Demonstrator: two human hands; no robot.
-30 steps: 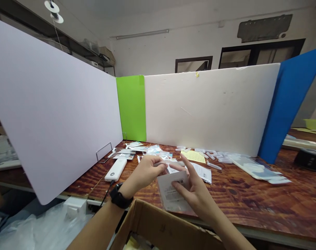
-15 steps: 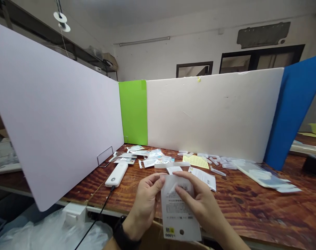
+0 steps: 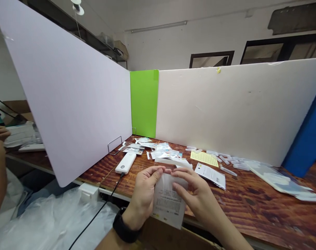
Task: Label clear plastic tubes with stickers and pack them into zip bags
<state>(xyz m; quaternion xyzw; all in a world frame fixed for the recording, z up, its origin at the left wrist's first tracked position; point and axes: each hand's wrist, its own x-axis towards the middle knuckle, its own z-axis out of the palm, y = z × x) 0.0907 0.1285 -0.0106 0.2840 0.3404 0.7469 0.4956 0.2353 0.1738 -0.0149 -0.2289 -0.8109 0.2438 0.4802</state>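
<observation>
Wood-grain tabletop (image 3: 251, 208) is stretching away from you, backed by a lilac panel (image 3: 69, 97), a green panel (image 3: 144, 104) and a white panel (image 3: 225, 111). On the left, a white power bank (image 3: 125, 163) is lying with its black cable (image 3: 95, 211) trailing over the front edge. Your left hand (image 3: 144, 194) and right hand (image 3: 194, 194) are raising a printed plastic packet (image 3: 168, 203) above that edge, your fingers grasping its top from both sides. Rightward, a yellow dotted sheet (image 3: 205, 159) and a white sachet (image 3: 211, 175) are lying on the tabletop.
</observation>
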